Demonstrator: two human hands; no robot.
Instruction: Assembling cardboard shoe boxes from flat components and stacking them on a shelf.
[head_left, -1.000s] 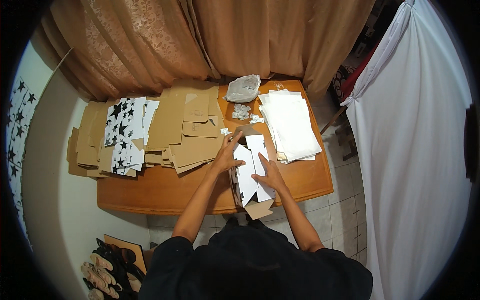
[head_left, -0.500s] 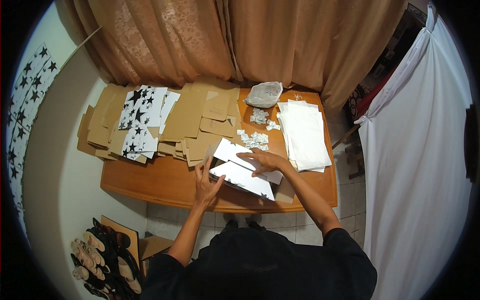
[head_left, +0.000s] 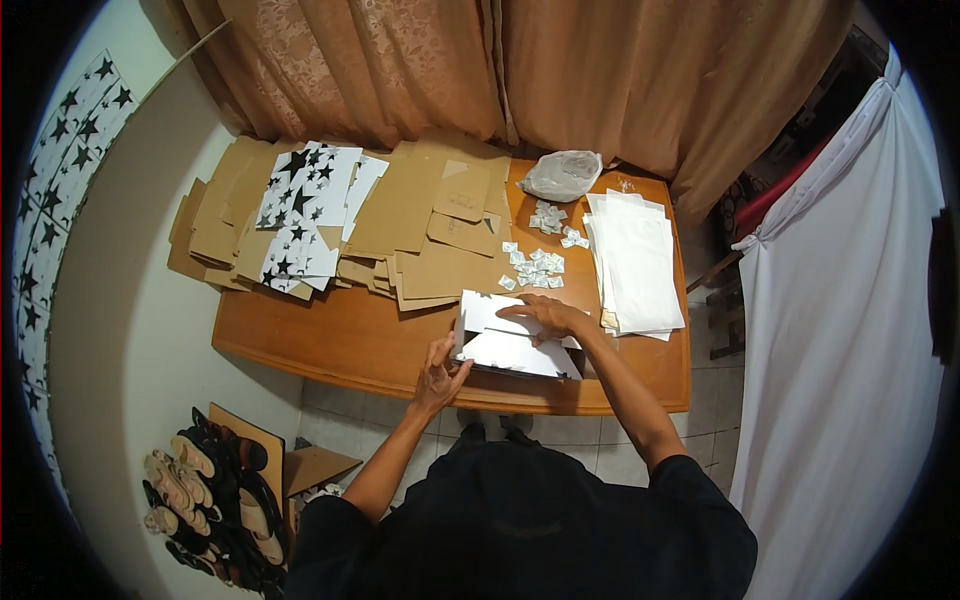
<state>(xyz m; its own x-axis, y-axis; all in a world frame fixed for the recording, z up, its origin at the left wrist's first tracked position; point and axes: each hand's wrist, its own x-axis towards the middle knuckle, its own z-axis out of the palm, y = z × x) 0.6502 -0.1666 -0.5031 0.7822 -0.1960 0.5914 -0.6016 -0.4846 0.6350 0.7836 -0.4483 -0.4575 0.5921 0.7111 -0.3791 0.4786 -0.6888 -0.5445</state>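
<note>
While the right hand (head_left: 545,318) presses the folded white card sheet (head_left: 515,345) flat on the wooden surface (head_left: 350,345), now turned crosswise, the left hand (head_left: 440,368) pinches its near-left edge.

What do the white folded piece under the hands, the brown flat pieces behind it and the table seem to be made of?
White folded piece: probably thin card, matt, holding crisp creases. Brown flat pieces: apparently cardboard, dull kraft brown, die-cut and stacked flat. Table: wood or wood veneer, orange-brown with a slight sheen.
</note>
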